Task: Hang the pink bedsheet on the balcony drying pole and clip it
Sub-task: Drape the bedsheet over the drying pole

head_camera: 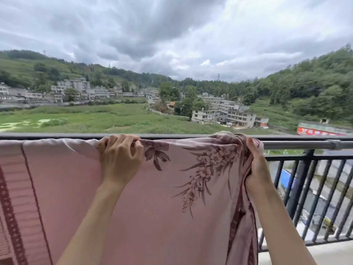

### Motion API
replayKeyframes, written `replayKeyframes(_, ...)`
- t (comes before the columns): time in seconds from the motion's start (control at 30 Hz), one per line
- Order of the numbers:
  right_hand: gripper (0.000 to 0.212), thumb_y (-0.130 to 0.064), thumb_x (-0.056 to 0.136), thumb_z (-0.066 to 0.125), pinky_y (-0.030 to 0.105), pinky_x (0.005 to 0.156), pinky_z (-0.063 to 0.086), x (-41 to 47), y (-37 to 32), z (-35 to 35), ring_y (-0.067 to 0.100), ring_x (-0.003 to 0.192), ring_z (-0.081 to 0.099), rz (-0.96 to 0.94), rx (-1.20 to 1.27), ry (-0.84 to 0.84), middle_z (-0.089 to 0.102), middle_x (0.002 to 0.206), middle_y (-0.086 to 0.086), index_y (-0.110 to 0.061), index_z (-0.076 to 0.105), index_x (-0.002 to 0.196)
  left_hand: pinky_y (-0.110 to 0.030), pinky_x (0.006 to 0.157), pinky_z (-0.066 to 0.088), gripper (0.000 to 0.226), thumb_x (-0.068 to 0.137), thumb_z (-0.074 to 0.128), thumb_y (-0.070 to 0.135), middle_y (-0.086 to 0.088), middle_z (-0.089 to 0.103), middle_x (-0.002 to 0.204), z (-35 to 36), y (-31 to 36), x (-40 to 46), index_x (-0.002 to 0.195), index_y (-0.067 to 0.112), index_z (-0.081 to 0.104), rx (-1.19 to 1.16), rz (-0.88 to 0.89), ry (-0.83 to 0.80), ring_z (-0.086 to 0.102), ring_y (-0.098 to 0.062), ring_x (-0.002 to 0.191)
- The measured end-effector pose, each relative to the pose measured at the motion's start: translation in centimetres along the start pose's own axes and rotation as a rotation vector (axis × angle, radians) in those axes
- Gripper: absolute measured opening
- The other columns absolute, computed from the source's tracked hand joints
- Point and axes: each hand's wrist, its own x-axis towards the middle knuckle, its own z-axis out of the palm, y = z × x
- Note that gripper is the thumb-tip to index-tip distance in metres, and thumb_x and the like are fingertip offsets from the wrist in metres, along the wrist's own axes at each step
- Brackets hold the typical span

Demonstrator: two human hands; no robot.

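Two bare hands spread a pink cotton bedsheet printed with dark maroon flowers (pixel 172 197) over a round grey metal drying pole (pixel 298 144) fixed along a black barred balcony railing (pixel 315 180), with a green valley and pale houses beyond. The left hand (pixel 119 159) is curled closed, pinching the sheet's top fold where it rides the pole. The right hand (pixel 256 165) is wrapped closed around the bunched right edge of the cloth, just beside the bare stretch of pole. The sheet hangs flat at left and crumpled at right; no clips are in view. Doing this step well likely means anchoring the fold with the left hand while the right draws the gathered edge outward along the bare pole, keeping the overhang even on both sides so the cloth cannot slide off before clipping.
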Motion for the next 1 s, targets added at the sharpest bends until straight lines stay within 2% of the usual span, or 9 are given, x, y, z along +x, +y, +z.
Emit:
replayKeyframes(0.03, 0.012, -0.040, 0.075, 0.070, 0.034, 0.065, 0.052, -0.2, 0.3, -0.2, 0.032, 0.068, 0.065, 0.057, 0.020, -0.037, 0.071, 0.073, 0.007, -0.030, 0.073, 0.082, -0.034, 0.097, 0.017, 0.037, 0.083, 0.034, 0.032, -0.002, 0.067, 0.101, 0.1, 0.3, 0.0, 0.091, 0.019, 0.067, -0.011, -0.017, -0.008, 0.052, -0.024, 0.100)
replayKeyframes(0.13, 0.022, -0.034, 0.077, 0.066, 0.028, 0.064, 0.057, -0.2, 0.4, -0.8, 0.021, 0.081, 0.072, 0.256, 0.076, -0.204, 0.075, 0.087, 0.008, -0.017, 0.077, 0.085, -0.038, 0.103, 0.014, 0.041, 0.084, 0.030, 0.032, 0.001, 0.066, 0.111, 0.3, 2.6, -0.4, 0.102, 0.023, 0.067, -0.046, -0.011, -0.014, 0.050, -0.020, 0.109)
replayKeyframes(0.23, 0.033, -0.040, 0.085, 0.057, 0.030, 0.069, 0.057, 0.3, -0.8, -1.2, 0.023, 0.084, 0.071, 0.285, 0.139, -0.329, 0.074, 0.089, 0.010, -0.011, 0.073, 0.088, -0.042, 0.105, 0.015, 0.037, 0.088, 0.034, 0.031, 0.003, 0.066, 0.110, 1.4, 7.0, -1.3, 0.103, 0.022, 0.067, -0.088, 0.116, -0.029, 0.051, -0.018, 0.111)
replayKeyframes(0.33, 0.038, -0.044, 0.085, 0.055, 0.030, 0.068, 0.057, 0.8, -1.3, -2.0, 0.023, 0.081, 0.070, 0.338, 0.071, -0.424, 0.074, 0.088, 0.010, -0.011, 0.073, 0.088, -0.040, 0.108, 0.015, 0.036, 0.093, 0.037, 0.032, -0.001, 0.062, 0.119, 3.8, 12.1, -1.7, 0.119, 0.019, 0.059, -0.137, 0.246, -0.111, 0.050, -0.017, 0.115)
replayKeyframes(0.43, 0.032, -0.033, 0.074, 0.068, 0.031, 0.069, 0.058, 1.4, -1.6, -3.1, 0.023, 0.080, 0.071, 0.398, -0.033, -0.421, 0.074, 0.091, 0.012, -0.010, 0.074, 0.096, -0.033, 0.101, 0.012, 0.042, 0.097, 0.030, 0.040, 0.000, 0.056, 0.128, 6.7, 15.4, -1.9, 0.131, 0.023, 0.047, -0.104, 0.215, -0.205, 0.045, -0.018, 0.119)
replayKeyframes(0.53, 0.035, -0.024, 0.072, 0.069, 0.032, 0.071, 0.059, 2.6, -2.1, -5.3, 0.022, 0.074, 0.071, 0.391, 0.017, -0.378, 0.074, 0.086, 0.012, -0.006, 0.069, 0.102, -0.034, 0.093, 0.015, 0.047, 0.094, 0.022, 0.046, 0.002, 0.060, 0.116, 8.4, 16.0, -2.1, 0.120, 0.026, 0.055, 0.065, 0.179, -0.161, 0.046, -0.020, 0.110)
replayKeyframes(0.7, 0.015, -0.017, 0.088, 0.058, 0.043, 0.093, 0.049, 5.5, -5.3, -10.1, 0.027, 0.086, 0.063, 0.310, 0.047, -0.321, 0.064, 0.095, 0.014, -0.011, 0.061, 0.101, -0.033, 0.090, 0.019, 0.046, 0.094, 0.028, 0.047, -0.001, 0.061, 0.116, 8.8, 16.3, -2.1, 0.113, 0.021, 0.060, 0.073, 0.063, -0.127, 0.044, -0.020, 0.109)
replayKeyframes(0.8, 0.009, -0.016, 0.088, 0.059, 0.043, 0.089, 0.050, 6.8, -6.6, -12.3, 0.027, 0.084, 0.063, 0.296, 0.035, -0.271, 0.064, 0.095, 0.015, -0.011, 0.064, 0.093, -0.037, 0.094, 0.024, 0.044, 0.093, 0.029, 0.046, -0.003, 0.060, 0.117, 8.9, 16.7, -2.2, 0.111, 0.019, 0.060, 0.069, 0.011, -0.154, 0.043, -0.021, 0.111)
replayKeyframes(1.0, 0.013, -0.022, 0.076, 0.072, 0.043, 0.086, 0.054, 6.8, -5.7, -15.4, 0.028, 0.081, 0.070, 0.314, -0.018, -0.202, 0.073, 0.091, 0.016, -0.014, 0.074, 0.086, -0.033, 0.095, 0.016, 0.050, 0.085, 0.022, 0.048, -0.003, 0.061, 0.114, 8.7, 17.0, -2.3, 0.104, 0.023, 0.062, 0.127, -0.007, -0.139, 0.044, -0.021, 0.107)
